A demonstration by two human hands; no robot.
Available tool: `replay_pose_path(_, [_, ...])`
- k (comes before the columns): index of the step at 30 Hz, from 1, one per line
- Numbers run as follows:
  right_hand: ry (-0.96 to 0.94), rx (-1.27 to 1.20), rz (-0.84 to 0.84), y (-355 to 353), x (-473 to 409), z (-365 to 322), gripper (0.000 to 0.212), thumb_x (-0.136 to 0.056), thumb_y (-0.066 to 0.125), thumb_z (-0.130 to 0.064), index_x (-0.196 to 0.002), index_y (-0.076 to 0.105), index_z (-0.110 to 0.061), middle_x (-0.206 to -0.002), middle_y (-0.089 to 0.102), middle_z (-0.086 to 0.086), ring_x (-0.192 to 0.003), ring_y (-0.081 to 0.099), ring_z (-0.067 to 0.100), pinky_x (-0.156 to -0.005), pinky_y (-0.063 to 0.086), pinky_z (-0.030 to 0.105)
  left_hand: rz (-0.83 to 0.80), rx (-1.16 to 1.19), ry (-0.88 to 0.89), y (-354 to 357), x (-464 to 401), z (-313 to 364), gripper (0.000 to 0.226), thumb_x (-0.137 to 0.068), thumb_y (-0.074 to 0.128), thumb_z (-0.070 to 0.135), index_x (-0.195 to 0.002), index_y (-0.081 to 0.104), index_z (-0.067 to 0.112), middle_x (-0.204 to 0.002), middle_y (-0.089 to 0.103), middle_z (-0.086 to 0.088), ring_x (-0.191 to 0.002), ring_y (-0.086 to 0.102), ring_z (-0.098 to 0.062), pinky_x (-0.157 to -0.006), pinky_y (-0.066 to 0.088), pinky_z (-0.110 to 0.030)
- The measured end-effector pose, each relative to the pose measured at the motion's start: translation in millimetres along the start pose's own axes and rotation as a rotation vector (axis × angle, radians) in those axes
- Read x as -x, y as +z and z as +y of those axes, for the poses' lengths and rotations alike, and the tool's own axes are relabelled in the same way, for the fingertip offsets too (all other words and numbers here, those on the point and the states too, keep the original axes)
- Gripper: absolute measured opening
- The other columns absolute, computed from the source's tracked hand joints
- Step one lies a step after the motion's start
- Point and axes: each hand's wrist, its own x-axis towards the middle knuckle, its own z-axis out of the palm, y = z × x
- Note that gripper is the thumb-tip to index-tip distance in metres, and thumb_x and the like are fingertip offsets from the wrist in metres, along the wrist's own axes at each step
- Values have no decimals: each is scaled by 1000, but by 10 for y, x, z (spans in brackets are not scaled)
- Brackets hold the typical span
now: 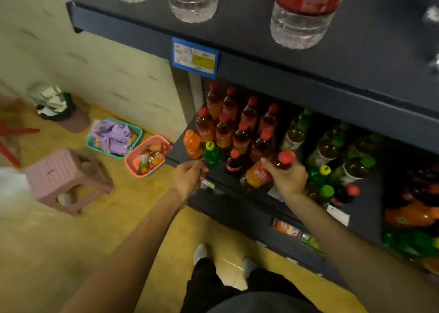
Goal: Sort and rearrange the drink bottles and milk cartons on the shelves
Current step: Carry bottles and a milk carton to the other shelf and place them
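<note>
My right hand [288, 178] grips a red-capped iced tea bottle [260, 176] by its neck, tilted over the front of the dark lower shelf [190, 157]. My left hand [190, 176] hovers at the shelf's front edge with fingers loosely curled, holding nothing, just below a small green bottle with a yellow cap [211, 154]. An orange soda bottle [192, 144] stands to its left. Behind them stand rows of red-capped tea bottles [223, 129]; a small cola bottle [234, 161] stands in front. Green-capped tea bottles [325, 151] fill the right.
The upper shelf [261, 68] carries large water bottles [301, 13] and a blue price tag [195, 57]. On the floor to the left sit a pink basket [135, 161] of small bottles, a green basket [91, 144] of purple packets, a pink stool [66, 177] and a bin [57, 106].
</note>
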Motion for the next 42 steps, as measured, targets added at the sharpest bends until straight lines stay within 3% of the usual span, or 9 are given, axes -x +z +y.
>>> replay_pose_path(4, [-1, 66, 37, 227, 32, -36, 47, -69, 90, -30, -107, 71, -9, -93, 69, 3, -91, 61, 17, -81, 43, 20, -62, 4, 13, -102, -235, 66, 38, -102, 44, 11, -65, 54, 6, -35, 40, 7, -27, 32, -4, -31, 22, -14])
replay_pose_path(9, [-9, 112, 33, 397, -1, -62, 51, -69, 90, -25, -113, 69, -12, -93, 65, -3, -102, 64, 22, -96, 50, 34, -157, -33, 14, -233, -366, 29, 34, -101, 48, 18, -70, 55, 9, -56, 45, -2, -47, 40, -11, -37, 30, -14])
replay_pose_path(13, [-32, 181, -12, 396, -8, -66, 52, -72, 88, -22, -117, 67, -9, -104, 69, 5, -103, 59, 17, -90, 41, 20, -207, -8, 7, -314, -423, -10, 30, -99, 52, 19, -71, 57, 13, -65, 50, -4, -53, 42, -11, -49, 31, -22])
replay_pose_path(17, [-9, 222, -34, 443, -47, 2, 56, -71, 89, -24, -120, 66, -12, -112, 69, 7, -112, 59, 22, -96, 42, 25, -213, -41, -2, -360, -449, -26, 32, -99, 52, 20, -68, 57, 13, -61, 48, -2, -49, 41, -11, -45, 29, -22])
replay_pose_path(22, [4, 253, -75, 550, -91, 86, 55, -70, 89, -24, -118, 65, -11, -110, 69, 8, -109, 62, 27, -98, 50, 37, -226, -117, 2, -399, -374, -34, 34, -100, 51, 24, -69, 59, 12, -52, 45, 3, -43, 37, -8, -39, 27, -18])
replay_pose_path(28, [14, 259, -116, 611, -148, 115, 56, -73, 87, -21, -122, 62, -9, -115, 67, 8, -112, 60, 25, -92, 42, 25, -217, -139, 4, -464, -363, -6, 35, -101, 49, 24, -70, 59, 11, -49, 45, 4, -38, 35, -8, -37, 25, -19])
replay_pose_path(36, [60, 278, -132, 626, -235, 170, 64, -72, 87, -23, -129, 60, -11, -124, 65, 10, -119, 58, 28, -100, 46, 33, -212, -142, -8, -484, -431, -8, 33, -102, 47, 21, -75, 57, 7, -56, 43, -2, -33, 32, -5, -33, 23, -16])
replay_pose_path(42, [96, 283, -137, 643, -265, 171, 59, -74, 86, -25, -126, 60, -11, -120, 66, 11, -116, 59, 30, -99, 49, 37, -217, -148, -23, -459, -480, -43, 36, -103, 46, 24, -73, 58, 8, -53, 43, 0, -34, 32, -6, -34, 24, -16])
